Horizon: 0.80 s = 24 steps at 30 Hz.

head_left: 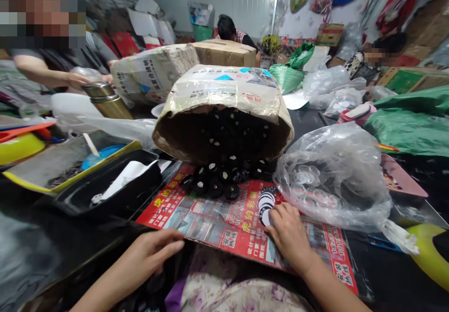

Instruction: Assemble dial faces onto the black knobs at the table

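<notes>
Because the cardboard box lies on its side at twelve o'clock, its wide mouth turned toward the person, the black round pieces spill out of it onto the red printed board, which seems a handy way of keeping the supply within reach of both hands. Just toward five o'clock from that pile, a short row of black-and-white discs lies fanned on the board, each overlapping the next, an arrangement that probably makes single ones easier to take. At its near end, roughly three o'clock from the board's middle, the right hand bends its fingers over the nearest white disc, with the thumb close by; whether that disc is pinched or merely pressed down, I cannot tell. Toward eight o'clock, the left hand hangs by the board's near edge with its fingers loosely bent and apart, nothing visible between them, and it is unclear whether the fingertips touch the edge. At two o'clock, a clear plastic bag sits slumped beside the right hand, round see-through pieces showing inside; its loose walls presumably stop them scattering. Between nine and ten o'clock, a black tray holds a folded white strip, and beyond it stands a yellow-edged tray, both apparently set aside to leave the board free.
</notes>
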Motion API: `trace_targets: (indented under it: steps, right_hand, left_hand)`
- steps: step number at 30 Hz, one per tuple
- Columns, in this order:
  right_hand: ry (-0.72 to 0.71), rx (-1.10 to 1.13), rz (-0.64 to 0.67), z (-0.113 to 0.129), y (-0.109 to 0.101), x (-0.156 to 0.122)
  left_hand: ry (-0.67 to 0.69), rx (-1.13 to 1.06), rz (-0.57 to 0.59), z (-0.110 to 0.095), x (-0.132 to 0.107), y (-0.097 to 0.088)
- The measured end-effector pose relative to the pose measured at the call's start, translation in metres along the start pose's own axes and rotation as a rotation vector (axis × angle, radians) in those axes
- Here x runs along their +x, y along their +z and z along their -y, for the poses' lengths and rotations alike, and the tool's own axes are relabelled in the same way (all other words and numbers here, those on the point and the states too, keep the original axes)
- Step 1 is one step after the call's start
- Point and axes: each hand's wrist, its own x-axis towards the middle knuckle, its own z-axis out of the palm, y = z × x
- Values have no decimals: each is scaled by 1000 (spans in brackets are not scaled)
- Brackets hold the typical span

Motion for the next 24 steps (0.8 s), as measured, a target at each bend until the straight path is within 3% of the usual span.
trace_targets:
  steps: [1, 4, 7, 11, 14, 16, 19, 21, 24]
  right_hand:
    - [-3, -3, 0, 1, 1, -1]
    - [-7, 78, -38, -2, 1, -5]
    - [52, 344, -133, -9, -3, -12]
    - [380, 972, -161, -12, -10, -15]
    - [654, 1471, -164, -10, -8, -11]
    - [753, 1633, -203, -8, -4, -7]
    - [787, 1632, -201, -8, 1, -4]
    - [766, 1513, -183, -9, 4, -2]
    - [644, 1190, -189, -9, 10, 4]
  left_hand:
    - [77, 131, 43, -13, 12, 6]
    - [325, 348, -42, -53, 46, 37]
    - [456, 537, -73, -80, 68, 70]
    - [351, 838, -146, -87, 83, 95]
    - [284, 874, -152, -78, 88, 101]
    - [286, 865, -163, -71, 89, 101]
    - [314, 605, -198, -62, 83, 100]
    - [246, 155, -155, -57, 75, 102]
    - [-20, -538, 29, -50, 60, 110]
